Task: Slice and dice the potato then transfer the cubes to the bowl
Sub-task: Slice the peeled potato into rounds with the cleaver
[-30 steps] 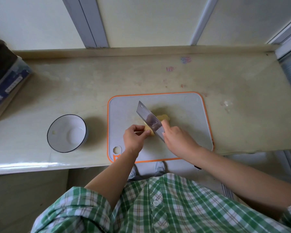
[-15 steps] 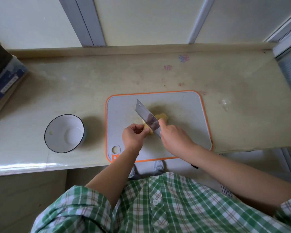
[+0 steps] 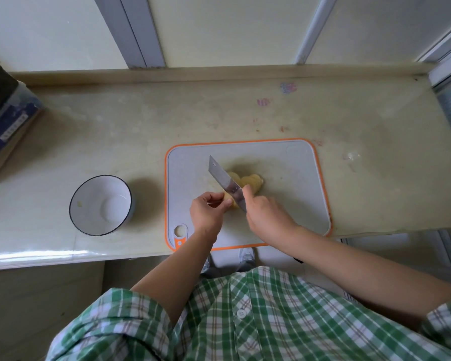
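Soft, even daylight; glare streaks the surface [image 3: 50, 255] at its near left edge; the bowl [image 3: 87, 190] casts its shadow rightward; wide-angle bending at the edges.

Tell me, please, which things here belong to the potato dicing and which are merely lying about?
In use: potato, held by the left hand; knife, gripped by the right hand; cutting board; bowl.
Lying about: blue box at the left end of the counter.

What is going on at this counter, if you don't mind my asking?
A person is cutting a partly sliced potato on the orange-rimmed cutting board. The right hand grips the cleaver, blade down across the potato, while the left hand steadies its near end. The white bowl to the left holds no cubes yet.
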Demonstrator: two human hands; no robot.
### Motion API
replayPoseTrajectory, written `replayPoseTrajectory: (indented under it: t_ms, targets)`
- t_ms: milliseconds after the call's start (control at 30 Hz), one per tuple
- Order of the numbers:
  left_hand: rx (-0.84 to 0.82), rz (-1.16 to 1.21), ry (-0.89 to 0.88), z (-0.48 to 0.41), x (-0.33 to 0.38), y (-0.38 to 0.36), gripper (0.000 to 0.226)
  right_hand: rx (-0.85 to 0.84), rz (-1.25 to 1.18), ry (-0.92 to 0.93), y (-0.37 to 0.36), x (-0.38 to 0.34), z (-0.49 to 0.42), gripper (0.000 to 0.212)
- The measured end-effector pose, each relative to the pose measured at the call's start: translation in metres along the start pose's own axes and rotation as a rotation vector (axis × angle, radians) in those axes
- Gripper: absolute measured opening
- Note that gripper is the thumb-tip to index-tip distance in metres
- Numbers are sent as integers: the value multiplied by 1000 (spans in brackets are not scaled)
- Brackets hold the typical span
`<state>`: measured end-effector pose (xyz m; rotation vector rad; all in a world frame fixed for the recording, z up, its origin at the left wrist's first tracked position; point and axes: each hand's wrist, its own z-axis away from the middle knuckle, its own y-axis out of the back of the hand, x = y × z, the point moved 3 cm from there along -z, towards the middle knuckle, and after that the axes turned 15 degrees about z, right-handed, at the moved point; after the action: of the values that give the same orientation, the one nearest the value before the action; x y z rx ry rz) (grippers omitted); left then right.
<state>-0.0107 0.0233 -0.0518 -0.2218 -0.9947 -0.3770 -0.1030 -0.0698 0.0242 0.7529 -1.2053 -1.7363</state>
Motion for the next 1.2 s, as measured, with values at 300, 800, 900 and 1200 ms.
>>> replayPoseTrajectory:
  t_ms: [300, 800, 900, 1200]
  targets:
    - [-1, 15, 11, -1, 0, -1, 16, -28, -42, -3, -14, -10, -17, 29]
    - [-68, 35, 16, -4, -1, 2, 15, 4, -40, -16, -32, 9, -26, 27]
    - [-62, 42, 12, -4, -1, 2, 14, 60, -153, -23, -20, 10, -22, 25]
    - [-46, 49, 10, -3, -1, 1, 15, 55, -104, 14, 3, 19, 0, 31]
